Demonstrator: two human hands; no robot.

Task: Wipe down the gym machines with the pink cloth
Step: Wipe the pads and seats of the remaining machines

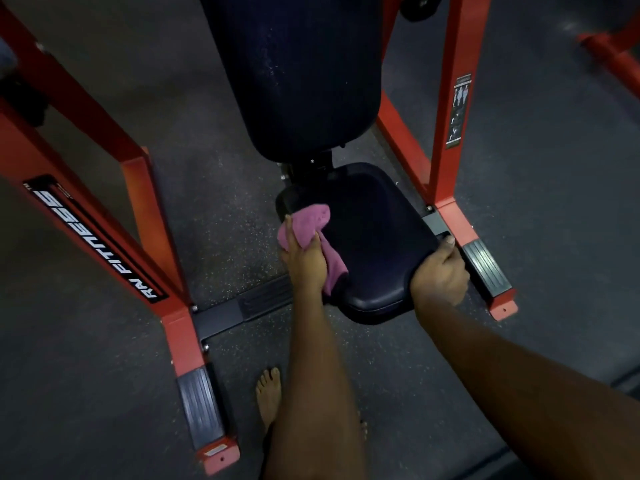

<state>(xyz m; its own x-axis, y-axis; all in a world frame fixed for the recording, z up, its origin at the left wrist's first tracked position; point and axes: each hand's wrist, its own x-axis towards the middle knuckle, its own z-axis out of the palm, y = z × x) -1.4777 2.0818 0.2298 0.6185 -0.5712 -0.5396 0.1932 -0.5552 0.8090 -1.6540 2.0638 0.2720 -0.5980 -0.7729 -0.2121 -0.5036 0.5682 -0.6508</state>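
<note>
- Update from mid-wipe: the pink cloth (310, 220) is bunched up in my left hand (304, 261), and it sits on the left edge of the seat pad (374, 237), up toward the far-left corner.
- The cloth's long axis runs roughly far-to-near along that left edge. The fat wad is out past my fingertips on the pad, and the tail trails back beside my wrist and droops off the near-left side.
- My left fingers (290, 233) are curled round the cloth with the thumb pinning it from the other side, so that's a proper grasp, pressing it down on the vinyl.
- My right hand (440, 271) is clamped on the near-right corner of the seat pad with the thumb on top. The other fingers wrap under the edge where I can't see them. It isn't holding anything else, so I'd say it's just bracing.
- The bit that matters is that almost all of the bare pad lies to the right of the cloth, between my two hands. The left hand is the one on the cloth, and the right is well apart across the seat. My guess is the next stroke is a sweep rightward across the pad, and the right hand will have to let go for that corner to get done.
- The back pad (298, 81) stands just beyond the seat and shows pale specks, so it probably needs a pass too.
- The red frame (450, 133) stands on both sides, and my bare foot (268, 396) is on the speckled floor (225, 220) near the front.
</note>
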